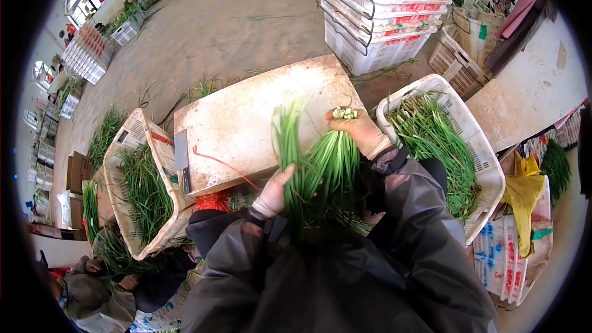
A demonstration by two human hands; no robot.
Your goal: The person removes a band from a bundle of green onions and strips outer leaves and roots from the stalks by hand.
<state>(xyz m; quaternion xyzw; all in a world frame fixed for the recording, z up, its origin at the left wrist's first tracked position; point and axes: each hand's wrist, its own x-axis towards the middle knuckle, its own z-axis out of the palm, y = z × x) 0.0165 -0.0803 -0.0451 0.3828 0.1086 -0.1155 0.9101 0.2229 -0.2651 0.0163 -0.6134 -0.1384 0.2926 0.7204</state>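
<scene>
My right hand [361, 134] is closed around the pale stem end of a bunch of green chives [336, 155], whose leaves hang down toward my lap. My left hand [275, 195] has its fingers wrapped around the leaves at the left side, where loose green tips [287, 126] stick up. Some of its fingers are hidden behind the leaves. Both hands are at the near edge of a worn white board [246, 108]. A knife [180, 155] with a wide blade lies on the board's left edge, and a red string [223, 163] trails over its near side.
White crates of greens flank me, left crate [148, 179] and right crate [487, 166]. Stacked white crates [379, 21] rise behind the board. At lower left another person's sleeve [102, 305] is close by. A yellow cloth [523, 191] hangs at right.
</scene>
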